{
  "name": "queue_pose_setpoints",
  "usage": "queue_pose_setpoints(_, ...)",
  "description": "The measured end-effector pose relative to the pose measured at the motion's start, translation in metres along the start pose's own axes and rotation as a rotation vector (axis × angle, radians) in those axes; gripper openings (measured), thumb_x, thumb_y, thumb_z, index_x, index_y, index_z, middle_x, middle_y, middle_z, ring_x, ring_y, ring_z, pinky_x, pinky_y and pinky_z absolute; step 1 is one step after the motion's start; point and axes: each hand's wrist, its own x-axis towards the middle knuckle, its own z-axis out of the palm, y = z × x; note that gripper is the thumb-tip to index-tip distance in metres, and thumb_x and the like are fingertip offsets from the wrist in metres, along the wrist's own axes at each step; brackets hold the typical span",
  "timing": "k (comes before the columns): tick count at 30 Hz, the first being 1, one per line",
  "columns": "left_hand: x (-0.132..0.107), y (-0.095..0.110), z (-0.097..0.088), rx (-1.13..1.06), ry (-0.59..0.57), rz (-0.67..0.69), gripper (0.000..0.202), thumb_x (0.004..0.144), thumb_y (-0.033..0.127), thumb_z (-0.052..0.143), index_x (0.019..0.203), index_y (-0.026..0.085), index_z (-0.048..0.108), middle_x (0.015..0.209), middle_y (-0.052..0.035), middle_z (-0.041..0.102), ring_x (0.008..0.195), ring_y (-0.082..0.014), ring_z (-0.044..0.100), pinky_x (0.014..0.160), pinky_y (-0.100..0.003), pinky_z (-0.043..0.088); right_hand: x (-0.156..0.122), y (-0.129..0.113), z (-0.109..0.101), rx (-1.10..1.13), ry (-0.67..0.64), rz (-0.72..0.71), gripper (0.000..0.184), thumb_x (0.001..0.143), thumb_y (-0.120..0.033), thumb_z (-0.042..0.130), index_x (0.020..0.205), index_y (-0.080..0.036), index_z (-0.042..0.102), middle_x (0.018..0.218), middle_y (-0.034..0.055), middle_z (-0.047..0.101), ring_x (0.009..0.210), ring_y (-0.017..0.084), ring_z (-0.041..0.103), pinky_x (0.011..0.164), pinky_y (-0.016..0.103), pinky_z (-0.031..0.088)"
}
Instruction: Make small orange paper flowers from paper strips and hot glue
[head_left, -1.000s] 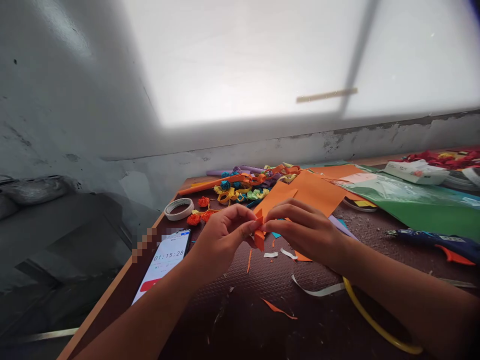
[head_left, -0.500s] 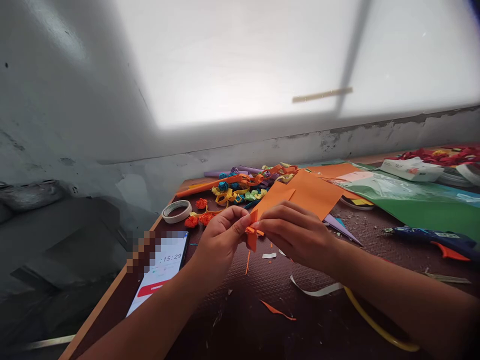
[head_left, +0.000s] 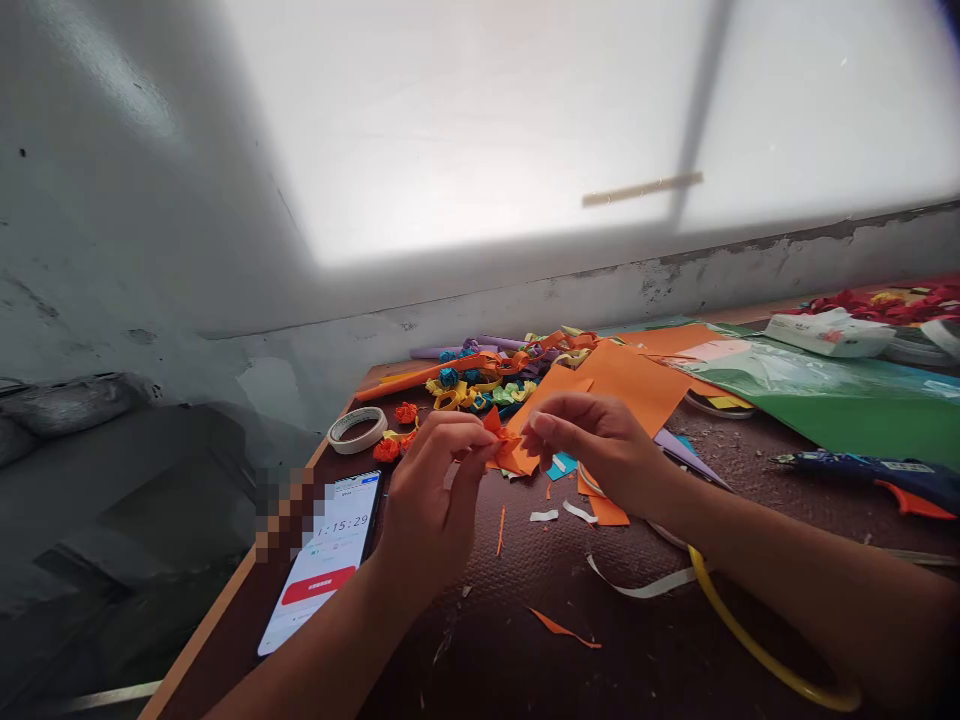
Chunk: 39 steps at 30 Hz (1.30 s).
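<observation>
Left hand (head_left: 431,500) and right hand (head_left: 607,450) both pinch a small orange scrap (head_left: 504,447), seemingly half crumpled; finished paper balls (head_left: 386,450) lie far left; an orange sheet (head_left: 634,380) lies beyond.

The orange paper scrap (head_left: 507,447) is looking matt and creased. The tabletop (head_left: 645,640) is showing a rough, pebbled dark brown skin. The phone (head_left: 326,560) is gleaming like glass, clear plastic film (head_left: 780,372) is shining over green paper (head_left: 862,430), and the wall (head_left: 675,280) is showing rough, flaking plaster.
</observation>
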Motion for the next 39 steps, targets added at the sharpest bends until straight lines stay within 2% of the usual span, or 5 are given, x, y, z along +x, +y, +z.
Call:
queue_pose_setpoints(6,-0.002,-0.004,-0.002,0.098,-0.060,0.155,0.024,0.092,0.002,0.058,0.107,0.022,0.059,0.107,-0.0034,0.066,0.101,-0.0133,0.065,0.089,-0.028,0.053,0.001,-0.007,0.002,0.215,-0.118,0.238,0.029,0.076,-0.037,0.085,0.089,-0.015,0.069,0.078,0.0010,0.068,0.069,0.010,0.061,0.064,0.023,0.053)
queue_pose_setpoints(14,-0.001,-0.006,0.000,0.199,-0.071,0.165,0.020,0.089,0.003,0.064,0.100,0.020,0.062,0.104,-0.0035,0.070,0.101,-0.0132,0.068,0.093,-0.028,0.054,0.000,0.000,0.001,0.159,-0.096,0.207,0.031,0.075,-0.039,0.085,0.089,-0.016,0.069,0.080,0.0009,0.068,0.069,0.011,0.060,0.065,0.025,0.051)
queue_pose_setpoints(27,-0.003,-0.007,0.003,0.225,-0.170,0.228,0.020,0.095,0.004,0.053,0.099,0.021,0.062,0.110,-0.0076,0.072,0.105,-0.0166,0.070,0.092,-0.032,0.058,0.005,0.001,-0.002,0.235,-0.150,0.392,0.029,0.081,-0.040,0.081,0.080,-0.014,0.067,0.079,0.0018,0.065,0.072,0.010,0.058,0.071,0.025,0.050)
queue_pose_setpoints(34,-0.002,-0.006,0.004,0.181,-0.155,0.152,0.019,0.096,0.006,0.051,0.095,0.021,0.062,0.111,-0.0068,0.073,0.102,-0.0164,0.071,0.088,-0.030,0.058,0.005,0.006,-0.008,0.269,-0.163,0.388,0.024,0.081,-0.035,0.080,0.080,-0.014,0.070,0.083,0.0046,0.068,0.072,0.012,0.059,0.068,0.025,0.048)
queue_pose_setpoints(39,0.000,-0.008,0.003,0.219,-0.185,0.202,0.020,0.095,0.003,0.053,0.098,0.021,0.062,0.112,-0.0060,0.070,0.102,-0.0154,0.069,0.089,-0.029,0.057,0.006,0.002,-0.006,0.237,-0.124,0.393,0.023,0.079,-0.034,0.081,0.077,-0.013,0.071,0.076,0.0035,0.066,0.067,0.011,0.057,0.064,0.025,0.047)
